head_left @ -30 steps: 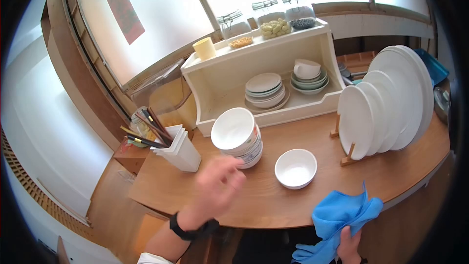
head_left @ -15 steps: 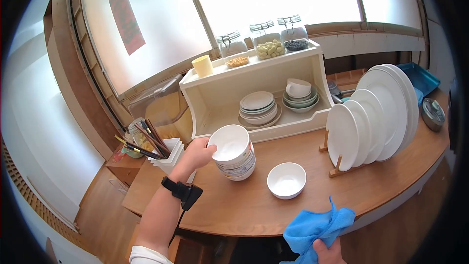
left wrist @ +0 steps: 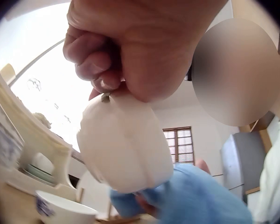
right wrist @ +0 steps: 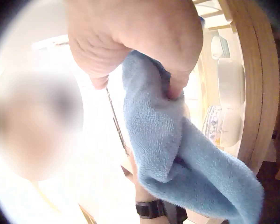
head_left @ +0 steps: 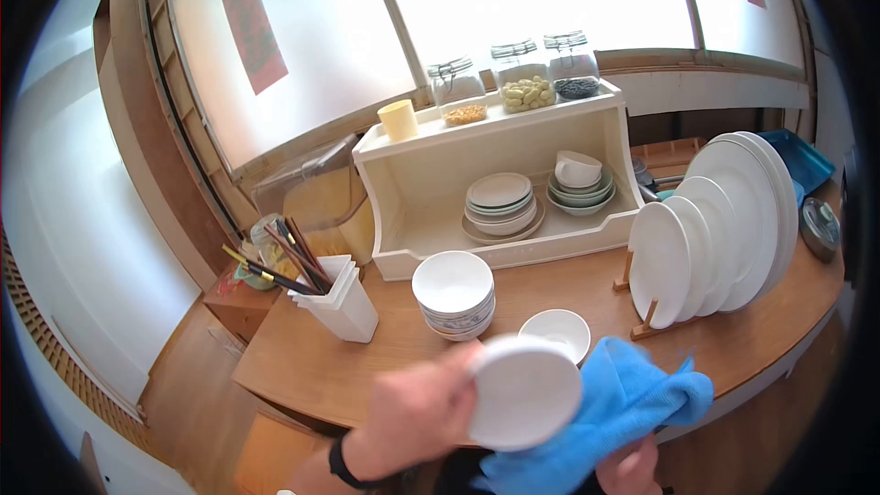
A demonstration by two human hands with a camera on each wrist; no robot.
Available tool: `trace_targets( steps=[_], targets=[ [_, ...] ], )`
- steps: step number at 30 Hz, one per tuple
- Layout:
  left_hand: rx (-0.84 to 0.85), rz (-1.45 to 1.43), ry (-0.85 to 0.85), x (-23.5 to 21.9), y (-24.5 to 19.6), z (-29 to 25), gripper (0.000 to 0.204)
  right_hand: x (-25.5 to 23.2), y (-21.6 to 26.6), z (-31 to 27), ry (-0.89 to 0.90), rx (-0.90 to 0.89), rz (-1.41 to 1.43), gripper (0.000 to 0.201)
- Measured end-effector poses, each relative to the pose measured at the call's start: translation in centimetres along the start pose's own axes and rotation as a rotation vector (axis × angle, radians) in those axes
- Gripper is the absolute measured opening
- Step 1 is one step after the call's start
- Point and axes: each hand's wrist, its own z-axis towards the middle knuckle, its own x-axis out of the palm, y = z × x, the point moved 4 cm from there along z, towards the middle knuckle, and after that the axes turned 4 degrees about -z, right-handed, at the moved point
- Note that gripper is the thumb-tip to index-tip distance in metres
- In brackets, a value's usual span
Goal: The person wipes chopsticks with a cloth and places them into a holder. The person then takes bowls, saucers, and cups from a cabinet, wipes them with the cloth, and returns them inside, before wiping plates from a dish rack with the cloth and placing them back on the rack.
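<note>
The left hand (head_left: 417,408) pinches the rim of a white bowl (head_left: 524,394), tilted on its side above the table's front edge; in the left wrist view this bowl (left wrist: 126,144) hangs below the curled fingers. The right hand (head_left: 631,466) grips a bunched blue cloth (head_left: 610,403), close to the bowl's right side. In the right wrist view the cloth (right wrist: 154,121) hangs from between the thumb and fingers. Behind them a stack of bowls (head_left: 454,286) stands on the table, and a single white bowl (head_left: 556,328) sits to its right, partly covered by the held bowl and cloth.
White plates (head_left: 660,261) stand upright in a wooden rack at the right. A cream shelf (head_left: 394,266) at the back holds dishes, with glass jars (head_left: 524,92) and a yellow cup (head_left: 399,119) on top. White holders (head_left: 344,312) with chopsticks stand at the left.
The left hand has taken the top bowl off the stack and brought it toward the body, beside the cloth. The right hand and its cloth have come up slightly over the table's edge.
</note>
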Motion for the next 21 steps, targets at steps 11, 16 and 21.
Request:
trace_targets(
  steps=[11, 16, 21],
  targets=[
    [0.301, -0.261, -0.167, -0.4, -7.1, -4.2, 0.047, 2.4, -1.4, -0.6, 0.175, -0.132, -1.046, 0.052],
    [0.032, -0.792, -0.101, 2.7, -5.7, -5.9, 0.065, 3.1, -0.5, 0.5, 0.137, -0.079, -0.919, 0.049],
    [-0.305, -0.979, 0.107, 4.6, -3.6, -7.2, 0.058, 4.9, 1.3, 0.8, 0.025, 0.189, -0.650, 0.051]
  ],
)
